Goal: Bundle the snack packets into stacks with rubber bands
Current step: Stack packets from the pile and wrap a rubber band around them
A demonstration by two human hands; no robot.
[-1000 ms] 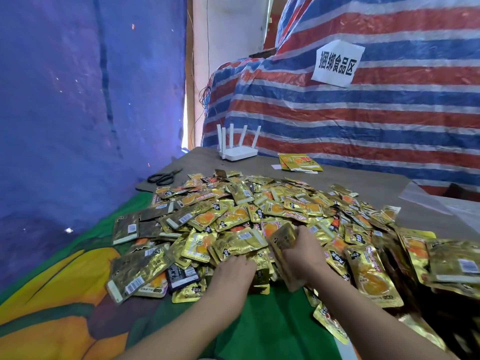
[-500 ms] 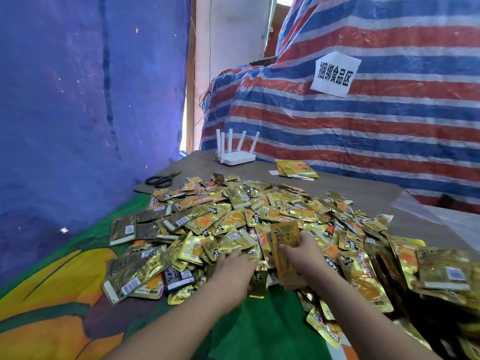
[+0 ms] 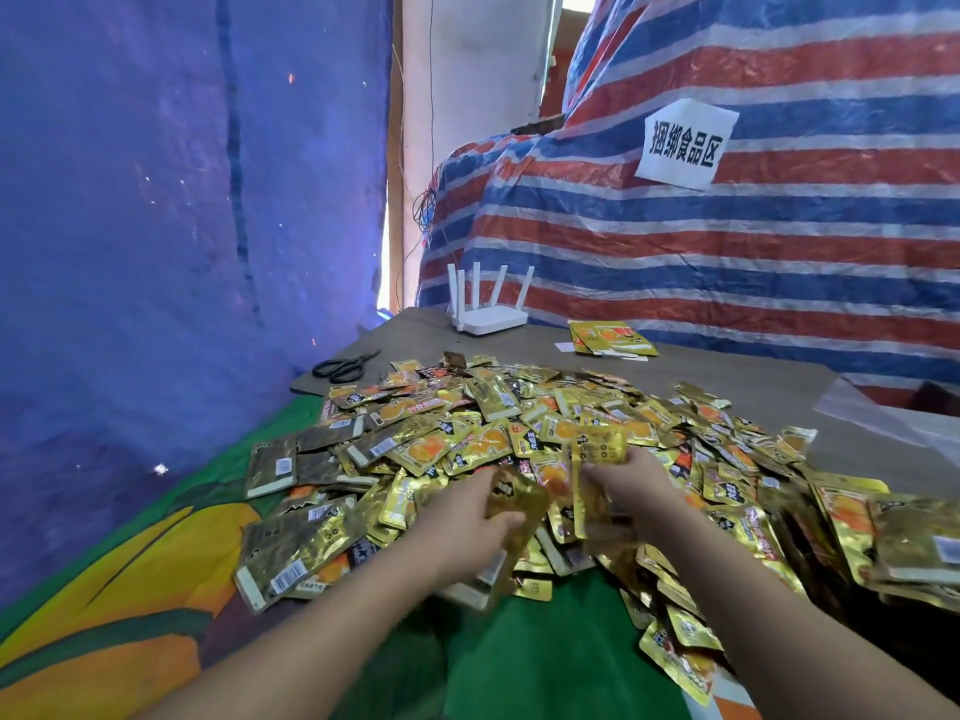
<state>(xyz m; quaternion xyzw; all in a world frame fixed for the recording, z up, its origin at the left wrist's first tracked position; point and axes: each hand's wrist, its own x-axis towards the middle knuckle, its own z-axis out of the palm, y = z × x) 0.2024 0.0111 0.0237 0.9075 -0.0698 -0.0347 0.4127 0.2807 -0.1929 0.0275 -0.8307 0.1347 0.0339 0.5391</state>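
Near the table's front edge, the left hand [image 3: 470, 517] pinches one blurred gold foil snack packet [image 3: 514, 504] just left of the upright gold packet stack [image 3: 597, 480] gripped by the right hand [image 3: 631, 488], long axis vertical, above the loose heap of gold packets [image 3: 519, 423].

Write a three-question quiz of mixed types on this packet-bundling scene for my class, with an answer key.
1. True or false: the scissors lie on the far left part of the table, apart from the packet pile.
2. Multiple choice: what does the left hand hold? A) a rubber band B) a gold packet C) the white router
3. Fill in: the right hand grips an upright ____ of packets.

Key: 1 true; 2 B; 3 stack
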